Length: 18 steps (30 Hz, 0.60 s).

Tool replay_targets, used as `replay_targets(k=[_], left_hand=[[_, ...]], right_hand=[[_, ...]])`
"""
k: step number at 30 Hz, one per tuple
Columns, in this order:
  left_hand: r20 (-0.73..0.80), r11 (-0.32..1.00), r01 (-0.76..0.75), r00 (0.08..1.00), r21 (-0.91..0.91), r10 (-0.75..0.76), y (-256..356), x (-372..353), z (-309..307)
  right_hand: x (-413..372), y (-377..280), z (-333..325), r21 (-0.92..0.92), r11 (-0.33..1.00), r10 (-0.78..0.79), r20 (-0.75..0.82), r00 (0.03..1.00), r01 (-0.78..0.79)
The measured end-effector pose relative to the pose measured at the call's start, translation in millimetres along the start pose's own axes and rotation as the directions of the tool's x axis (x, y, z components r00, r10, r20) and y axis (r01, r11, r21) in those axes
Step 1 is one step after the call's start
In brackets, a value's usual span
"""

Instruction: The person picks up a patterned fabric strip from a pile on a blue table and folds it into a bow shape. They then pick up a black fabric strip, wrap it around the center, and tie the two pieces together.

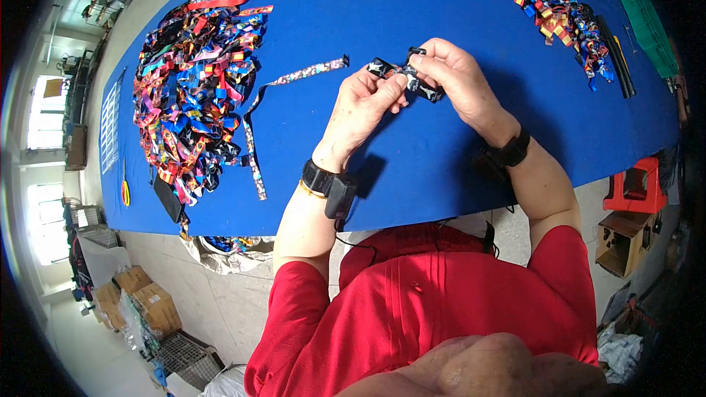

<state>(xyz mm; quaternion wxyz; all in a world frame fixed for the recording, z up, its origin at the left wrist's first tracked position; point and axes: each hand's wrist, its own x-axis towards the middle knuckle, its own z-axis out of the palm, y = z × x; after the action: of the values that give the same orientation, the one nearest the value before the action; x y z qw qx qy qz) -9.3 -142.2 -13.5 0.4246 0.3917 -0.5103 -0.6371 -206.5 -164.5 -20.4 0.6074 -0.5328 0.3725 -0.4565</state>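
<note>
On the blue table [316, 7], straps [198, 88] lie heaped.

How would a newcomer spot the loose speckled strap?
On the blue table, find the large strap heap at left. Between it and the left hand lies the speckled strap, bent. Unlike its tangled neighbours, it stretches out singly.

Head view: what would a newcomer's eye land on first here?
Probably the big heap of colourful straps on the left of the bright blue table. Next, the left hand and right hand, pinching a black patterned strap above the table's middle. A narrower heap lies at far right.
</note>
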Motion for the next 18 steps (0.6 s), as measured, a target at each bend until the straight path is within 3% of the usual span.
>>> replay_targets(k=[5,8,14,18], left_hand=[[-0.023,1.0,-0.012,1.0,0.026,0.012,3,-2,1],[-0.049,0.999,-0.035,0.998,0.024,0.036,0,-1,1],[-0.097,0.995,-0.076,0.993,-0.062,0.07,-5,2,-4],[-0.079,0.989,-0.072,0.995,-0.126,0.062,-6,3,-5]], right_hand=[[0,-5,-1,-0.056,0.998,0.03,-0.008,1.0,-0.031],[2,-12,-8,-0.049,0.995,0.088,0.094,0.992,-0.084],[2,2,-13,-0.061,0.998,0.047,0.222,0.974,-0.034],[2,3,-11,-0.01,0.997,0.076,0.247,0.966,-0.076]])
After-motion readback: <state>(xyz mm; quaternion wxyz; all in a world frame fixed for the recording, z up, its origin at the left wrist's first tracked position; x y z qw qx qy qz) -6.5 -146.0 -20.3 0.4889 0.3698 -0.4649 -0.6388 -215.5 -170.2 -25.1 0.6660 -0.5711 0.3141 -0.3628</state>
